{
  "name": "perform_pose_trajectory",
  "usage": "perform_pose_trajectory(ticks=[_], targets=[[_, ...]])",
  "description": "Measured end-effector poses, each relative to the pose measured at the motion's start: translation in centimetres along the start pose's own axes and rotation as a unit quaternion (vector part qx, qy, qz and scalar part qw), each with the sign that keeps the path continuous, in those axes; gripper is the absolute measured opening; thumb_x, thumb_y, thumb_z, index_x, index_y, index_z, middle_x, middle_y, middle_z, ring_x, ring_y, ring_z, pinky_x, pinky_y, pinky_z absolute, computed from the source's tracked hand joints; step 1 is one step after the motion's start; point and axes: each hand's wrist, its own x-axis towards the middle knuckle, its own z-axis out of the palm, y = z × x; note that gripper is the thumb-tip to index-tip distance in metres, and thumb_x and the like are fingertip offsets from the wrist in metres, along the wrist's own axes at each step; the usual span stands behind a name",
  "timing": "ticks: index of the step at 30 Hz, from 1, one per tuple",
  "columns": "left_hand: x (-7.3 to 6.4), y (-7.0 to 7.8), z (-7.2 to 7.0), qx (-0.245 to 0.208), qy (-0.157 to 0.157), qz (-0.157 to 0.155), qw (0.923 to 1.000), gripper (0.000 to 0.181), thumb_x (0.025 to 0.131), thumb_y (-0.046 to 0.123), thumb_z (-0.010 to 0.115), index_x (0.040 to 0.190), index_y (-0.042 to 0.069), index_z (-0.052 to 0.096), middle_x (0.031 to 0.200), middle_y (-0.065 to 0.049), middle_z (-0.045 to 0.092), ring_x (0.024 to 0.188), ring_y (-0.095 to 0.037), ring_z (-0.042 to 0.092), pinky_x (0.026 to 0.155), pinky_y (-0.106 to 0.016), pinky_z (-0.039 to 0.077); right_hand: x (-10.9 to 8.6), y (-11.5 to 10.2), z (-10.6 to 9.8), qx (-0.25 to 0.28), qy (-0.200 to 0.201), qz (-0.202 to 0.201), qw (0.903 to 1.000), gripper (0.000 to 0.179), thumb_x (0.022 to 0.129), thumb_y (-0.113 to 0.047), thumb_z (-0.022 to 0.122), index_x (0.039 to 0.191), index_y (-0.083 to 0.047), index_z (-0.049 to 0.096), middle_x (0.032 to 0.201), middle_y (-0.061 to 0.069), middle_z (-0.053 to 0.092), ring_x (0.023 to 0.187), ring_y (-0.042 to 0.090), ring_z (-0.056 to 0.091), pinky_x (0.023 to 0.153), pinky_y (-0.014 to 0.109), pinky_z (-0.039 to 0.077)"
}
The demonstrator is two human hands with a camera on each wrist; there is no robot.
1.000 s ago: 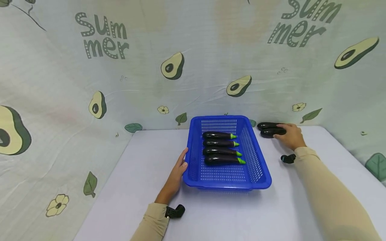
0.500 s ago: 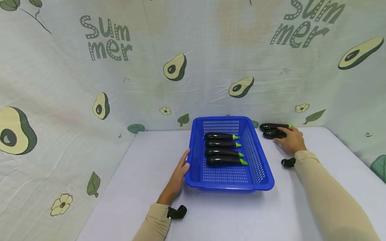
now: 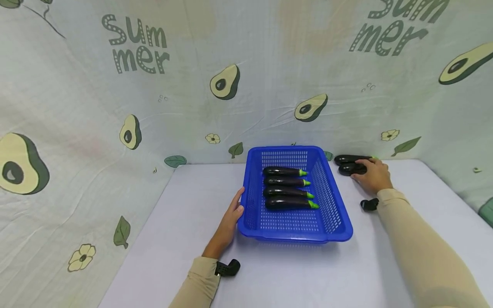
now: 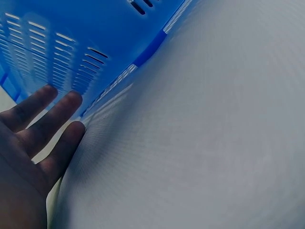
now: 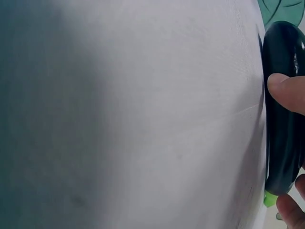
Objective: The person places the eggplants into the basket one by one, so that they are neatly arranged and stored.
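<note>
Neatly, four eggplants lie in a row inside the blue basket, two more to its right.
Right of the basket, the right hand pinches the nearer loose eggplant, fingers curled over it; the farther one lies just behind. The left hand rests against the basket's left side, fingers straight, gripping nothing. Only the left wrist view shows the basket's slotted outside behind the spread fingers; only the right wrist view shows the gripped eggplant's green stem.

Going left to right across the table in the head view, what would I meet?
Left grip, blue basket holding four eggplants, two more eggplants, right grip.
</note>
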Motion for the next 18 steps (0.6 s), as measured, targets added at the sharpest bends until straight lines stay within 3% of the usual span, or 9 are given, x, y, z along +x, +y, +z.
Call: perform_pose_trajectory(ticks=[3, 10, 13, 18], targets=[[0.1, 0.1, 0.0, 0.004, 0.002, -0.003, 1.0000, 0.057, 0.106, 0.038, 0.034, 0.161, 0.036, 0.018, 0.166, 0.004, 0.015, 0.148, -0.034, 0.022, 0.114, -0.068, 0.011, 0.1, -0.3, -0.2, -0.013, -0.003, -0.005, 0.9999, 0.058, 0.089, -0.025, 0.075, 0.136, -0.001, 0.053, 0.143, 0.041, 0.035, 0.122, 0.066, 0.030, 0.095, 0.074, 0.028], [0.1, 0.2, -0.2, 0.000, 0.001, 0.000, 1.0000, 0.057, 0.106, 0.036, 0.035, 0.161, 0.035, 0.019, 0.164, 0.001, 0.021, 0.142, -0.035, 0.032, 0.113, -0.066, 0.018, 0.1, -0.8, -0.4, -0.048, -0.011, -0.039, 0.9980, 0.056, 0.088, -0.019, 0.076, 0.131, 0.007, 0.051, 0.135, 0.038, 0.046, 0.121, 0.061, 0.038, 0.097, 0.073, 0.030], [0.1, 0.3, -0.2, -0.001, 0.001, -0.006, 1.0000, 0.057, 0.106, 0.035, 0.035, 0.161, 0.034, 0.018, 0.165, 0.001, 0.019, 0.144, -0.035, 0.029, 0.114, -0.066, 0.016, 0.2, -0.9, -0.7, -0.063, -0.020, -0.052, 0.9965, 0.054, 0.088, -0.018, 0.076, 0.129, 0.008, 0.052, 0.132, 0.039, 0.049, 0.119, 0.060, 0.043, 0.096, 0.073, 0.034], [-0.3, 2.6, -0.2, -0.012, -0.013, -0.014, 0.9997, 0.060, 0.106, 0.028, 0.035, 0.162, 0.020, 0.016, 0.166, -0.007, 0.014, 0.146, -0.040, 0.024, 0.114, -0.067, 0.014, -0.1, -0.8, -1.3, -0.088, -0.029, -0.072, 0.9931, 0.054, 0.090, -0.020, 0.075, 0.130, 0.008, 0.051, 0.123, 0.041, 0.053, 0.110, 0.059, 0.051, 0.089, 0.071, 0.040]])
